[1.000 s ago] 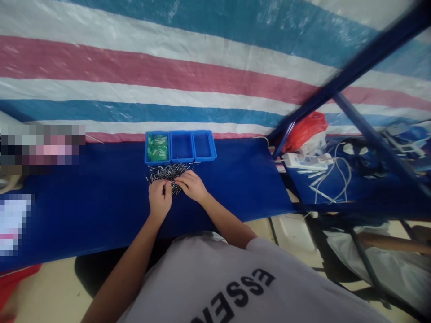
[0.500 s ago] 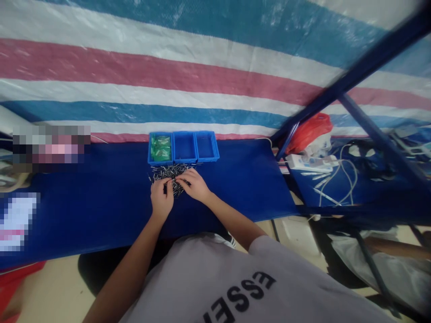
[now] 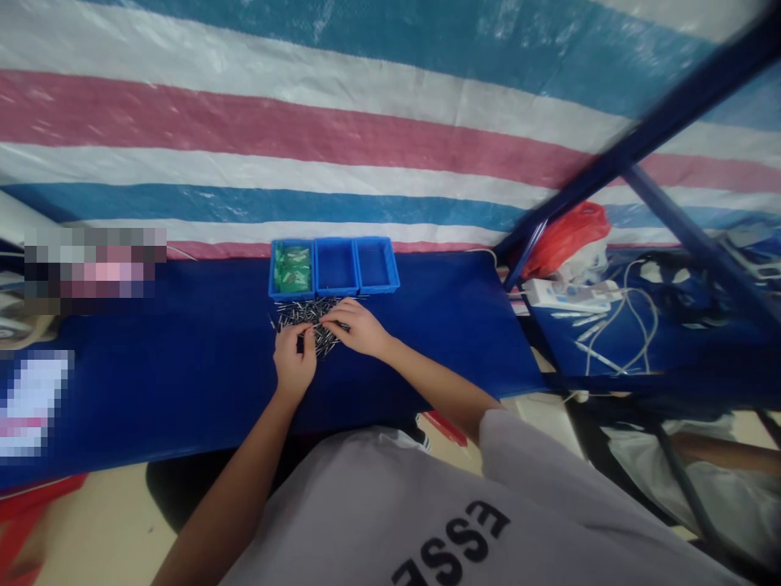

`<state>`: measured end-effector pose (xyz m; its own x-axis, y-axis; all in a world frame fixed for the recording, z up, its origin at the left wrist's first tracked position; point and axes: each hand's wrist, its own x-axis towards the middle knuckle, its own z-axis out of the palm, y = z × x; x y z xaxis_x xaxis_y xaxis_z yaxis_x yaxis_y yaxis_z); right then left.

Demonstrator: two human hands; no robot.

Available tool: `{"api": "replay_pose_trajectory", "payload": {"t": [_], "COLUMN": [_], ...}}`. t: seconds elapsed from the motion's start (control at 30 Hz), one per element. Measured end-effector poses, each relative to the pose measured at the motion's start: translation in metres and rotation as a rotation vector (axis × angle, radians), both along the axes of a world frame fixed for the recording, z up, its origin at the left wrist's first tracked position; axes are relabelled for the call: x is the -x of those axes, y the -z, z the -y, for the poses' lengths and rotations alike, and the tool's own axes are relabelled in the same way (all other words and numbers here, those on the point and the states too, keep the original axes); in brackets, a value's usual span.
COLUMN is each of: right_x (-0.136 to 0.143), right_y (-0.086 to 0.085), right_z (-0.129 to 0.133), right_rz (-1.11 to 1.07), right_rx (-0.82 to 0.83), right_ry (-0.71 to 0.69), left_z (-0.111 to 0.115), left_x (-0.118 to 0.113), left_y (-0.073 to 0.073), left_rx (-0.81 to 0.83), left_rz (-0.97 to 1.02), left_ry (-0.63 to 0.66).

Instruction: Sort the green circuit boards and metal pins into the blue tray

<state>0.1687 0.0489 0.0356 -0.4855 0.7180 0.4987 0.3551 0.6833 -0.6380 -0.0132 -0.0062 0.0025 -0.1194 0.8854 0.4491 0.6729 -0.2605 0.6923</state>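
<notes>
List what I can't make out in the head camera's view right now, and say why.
- What, if anything, the left hand and right hand pinch: too small, fingers cover it.
- Part of the pile of thin rods: hidden behind the hands.
- Contents of the green packets: too small, blurred.
- Rest of the shirt lettering: cut off by the bottom edge.

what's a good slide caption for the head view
Left hand and right hand over a pile of thin pieces, three blue bins beyond.

Light grey shirt [image 3: 359,509], black lettering [image 3: 444,561]
</notes>
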Motion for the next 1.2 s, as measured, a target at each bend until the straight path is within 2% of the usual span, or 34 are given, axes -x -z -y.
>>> {"api": "replay_pose_trajectory", "payload": {"t": [0.37,0.67,0.97,1.1,1.2], "right_x": [0.006,0.013,0.017,0.016,0.014], "right_y": [-0.009,-0.018,-0.013,-0.01,-0.009], "right_z": [-0.011,-0.012,-0.011,-0.01,-0.01], "right_rz": [-0.034,0.02,-0.042,-0.075,-0.128], "right_rx": [0.129,0.167,0.121,0.084,0.058], "right_ry": [-0.013,-0.051,-0.104,-0.077,-0.014], "left_z": [-0.003,-0.003,-0.001,-0.001,-0.011], "left_x": [-0.001,-0.001,-0.002,-0.003,-0.002], "left_y": [-0.004,-0.003,-0.002,-0.012,-0.028], "left_rx": [0.009,-0.013,0.013,-0.069,-0.089], "left_rz": [0.088,0.101,0.065,-0.015,0.034], "left_ry": [-0.053,-0.099,-0.13,-0.141,-0.02]}}
